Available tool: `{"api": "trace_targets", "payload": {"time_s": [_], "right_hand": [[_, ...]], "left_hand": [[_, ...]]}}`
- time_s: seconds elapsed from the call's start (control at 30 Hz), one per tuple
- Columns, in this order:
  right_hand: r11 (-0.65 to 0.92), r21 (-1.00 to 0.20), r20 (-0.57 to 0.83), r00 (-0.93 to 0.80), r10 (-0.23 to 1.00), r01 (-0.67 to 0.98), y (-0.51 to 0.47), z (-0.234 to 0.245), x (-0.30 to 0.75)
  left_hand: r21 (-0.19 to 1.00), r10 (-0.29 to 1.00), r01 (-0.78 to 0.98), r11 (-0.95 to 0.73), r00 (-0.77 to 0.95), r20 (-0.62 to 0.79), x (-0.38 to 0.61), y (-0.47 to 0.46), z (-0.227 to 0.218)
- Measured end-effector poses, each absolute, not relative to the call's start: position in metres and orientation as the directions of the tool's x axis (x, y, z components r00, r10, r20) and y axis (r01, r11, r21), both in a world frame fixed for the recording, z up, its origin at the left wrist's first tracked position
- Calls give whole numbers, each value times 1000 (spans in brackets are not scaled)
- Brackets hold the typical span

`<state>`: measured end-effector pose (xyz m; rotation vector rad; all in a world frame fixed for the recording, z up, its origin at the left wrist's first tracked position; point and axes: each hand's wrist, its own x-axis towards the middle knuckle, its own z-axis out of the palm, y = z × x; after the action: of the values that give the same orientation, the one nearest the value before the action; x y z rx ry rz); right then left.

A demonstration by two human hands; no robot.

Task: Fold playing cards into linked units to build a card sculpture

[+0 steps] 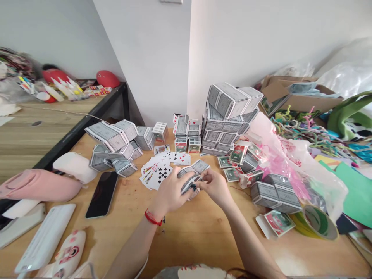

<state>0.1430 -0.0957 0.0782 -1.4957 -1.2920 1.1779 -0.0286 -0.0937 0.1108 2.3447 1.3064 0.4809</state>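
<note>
Just above the wooden table, my left hand is wrapped round a block folded from grey-backed playing cards. My right hand pinches the block's near right side, fingertips pressed on the cards. The exact fold under my fingers is hidden. Loose playing cards lie fanned face up beyond my left hand. Behind them, two card boxes with cards sticking out stand upright. A tall stack of folded card blocks rises to the right, and a lower pile of card blocks sits at the left.
Card boxes and more card blocks lie at the right, near yellow tape and pink plastic. On the left are a phone, a pink pouch and a white power strip. A wall stands behind.
</note>
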Motion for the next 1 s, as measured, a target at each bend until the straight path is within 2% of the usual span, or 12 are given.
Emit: {"api": "trace_targets", "payload": {"time_s": [0.07, 0.13, 0.2, 0.27, 0.37, 0.43, 0.53, 0.67, 0.77, 0.83, 1.0], "right_hand": [[-72, -955, -47, 93, 995, 287, -100, 79, 145], [-43, -960, -4, 137, 991, 278, -104, 78, 150], [-72, -967, -20, 209, 978, 244, -110, 72, 156], [-175, -969, -130, 242, 962, 177, -116, 62, 162], [-416, -909, -414, 65, 908, 7, -124, 45, 160], [-537, -829, -526, -109, 843, -157, -129, 37, 152], [-623, -660, -507, -363, 782, -420, -131, 36, 132], [-606, -527, -420, -437, 795, -596, -127, 43, 117], [-582, -476, -419, -412, 809, -659, -122, 44, 116], [-532, -487, -441, -330, 834, -693, -120, 44, 117], [-388, -638, -478, -54, 877, -665, -119, 40, 111]], "left_hand": [[529, 871, 715, -456, 480, 103, -30, -94, 110], [564, 875, 697, -442, 473, 101, -32, -94, 109], [593, 877, 680, -432, 469, 101, -35, -93, 109], [611, 884, 669, -422, 454, 114, -38, -93, 109], [631, 893, 655, -415, 425, 147, -38, -92, 106], [634, 894, 647, -424, 411, 178, -35, -93, 100], [621, 874, 623, -475, 417, 250, -30, -97, 88], [607, 834, 575, -548, 429, 346, -26, -103, 77], [639, 834, 544, -543, 439, 335, -28, -106, 77], [689, 843, 513, -512, 452, 291, -28, -108, 79], [832, 919, 456, -317, 365, 150, -22, -111, 71]]}}
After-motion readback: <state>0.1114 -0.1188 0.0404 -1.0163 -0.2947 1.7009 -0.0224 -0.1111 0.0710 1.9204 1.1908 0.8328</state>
